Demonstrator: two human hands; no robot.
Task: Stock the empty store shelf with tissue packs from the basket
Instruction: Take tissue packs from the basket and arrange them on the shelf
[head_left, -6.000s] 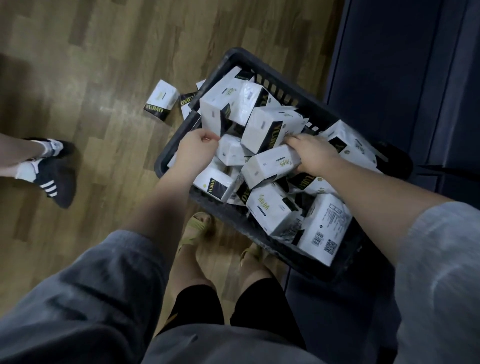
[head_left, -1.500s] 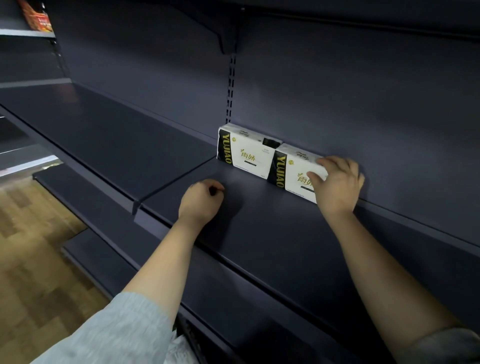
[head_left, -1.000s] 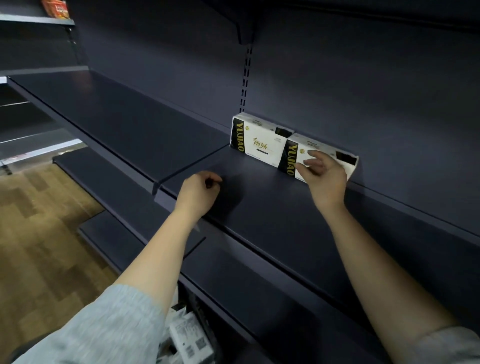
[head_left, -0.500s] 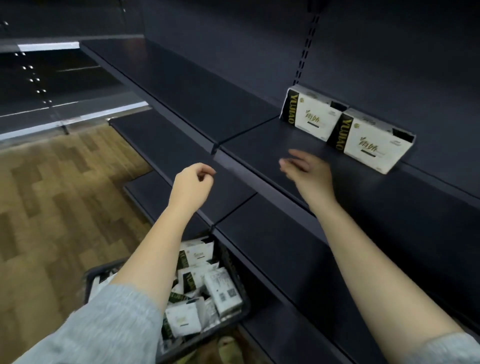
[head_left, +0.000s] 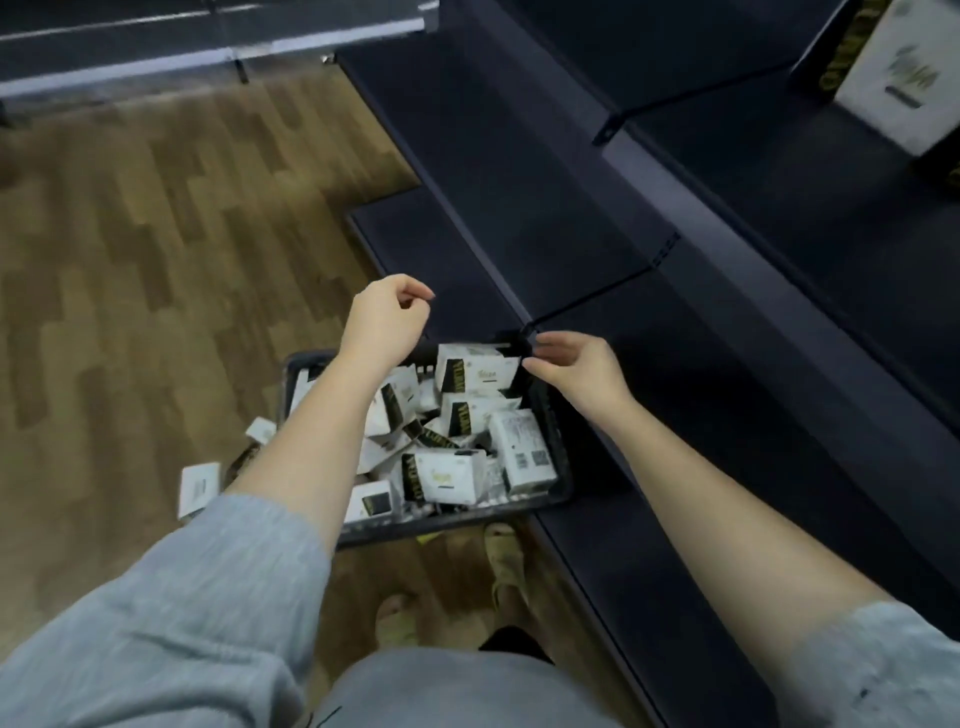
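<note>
Head view, wood-plank floor (head_left: 156, 270), dark shelf (head_left: 753, 218), basket (head_left: 563, 467) beside it

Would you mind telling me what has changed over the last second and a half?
The right hand let go of the tissue pack on the shelf and came down over the basket. The left hand dropped from the shelf edge to hover there too, holding nothing. The view tilted down. The placed pack stayed on the shelf; loose packs remain on the floor.

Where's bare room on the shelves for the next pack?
Bare shelf board lies left and in front of the standing tissue pack. The lower shelf is bare too. The basket is crowded, with loose packs on the floor beside it.
</note>
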